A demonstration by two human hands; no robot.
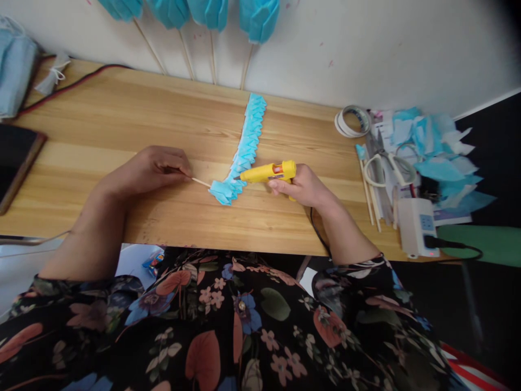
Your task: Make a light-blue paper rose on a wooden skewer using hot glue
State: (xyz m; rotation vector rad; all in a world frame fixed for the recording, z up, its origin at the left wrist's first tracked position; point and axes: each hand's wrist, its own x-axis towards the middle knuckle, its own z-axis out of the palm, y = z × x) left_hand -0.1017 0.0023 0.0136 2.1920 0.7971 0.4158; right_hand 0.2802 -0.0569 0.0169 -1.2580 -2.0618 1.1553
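A: Two hands are at work on the wooden surface. What is each doing?

B: The left hand lies knuckles up, its grip pinched narrow on a thin wooden stick. The stick lies low along the surface and runs rightward into the near end of a strip of folded blue paper.

A: And the other?

B: The right hand has its grip wrapped around the handle of a yellow glue gun. The gun points left, and its nozzle meets the blue paper just beside the place where the stick goes in.

A: Where does the strip lie?

B: Mid-surface, between the two hands; it stretches from there away toward the white wall.

A: What else is around?

B: At the right end, a roll of tape, scissors, some spare sticks, scraps of blue tissue, and a white power unit with a cord plugged in. More blue paper pieces on sticks lean against the wall. A dark flat object rests at the left edge.
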